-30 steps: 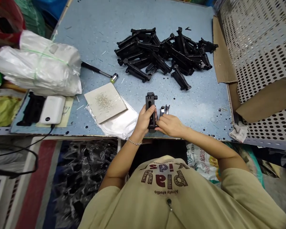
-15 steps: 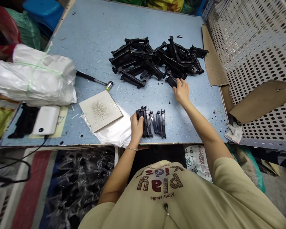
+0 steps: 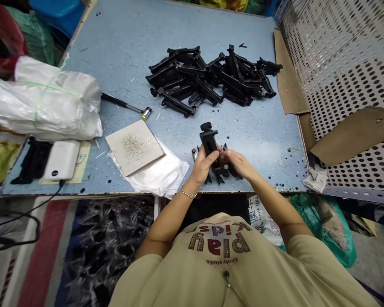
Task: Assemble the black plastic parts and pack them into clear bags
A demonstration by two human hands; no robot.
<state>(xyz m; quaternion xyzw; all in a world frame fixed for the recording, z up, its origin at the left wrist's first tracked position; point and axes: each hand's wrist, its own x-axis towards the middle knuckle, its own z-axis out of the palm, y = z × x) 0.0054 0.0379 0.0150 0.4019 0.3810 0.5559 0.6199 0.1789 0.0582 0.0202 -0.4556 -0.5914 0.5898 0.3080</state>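
My left hand is closed round a black plastic part, raised above the table's front edge and tilted, its knobbed end pointing away from me. Just right of it, my right hand has its fingers bent together close to the held part; what they grip, if anything, is hidden. Beneath and between both hands lie several more black parts, partly covered. Farther back on the blue table is a large heap of similar black parts.
Left of my hands a square board with grit on it rests on white plastic. Behind it lies a small hammer. Wrapped white bags and a white device are at left. A perforated panel stands at right.
My right hand has come back from the heap to beside my left hand. The left hand has moved right and now holds a black part up; before, it rested on the row of parts.
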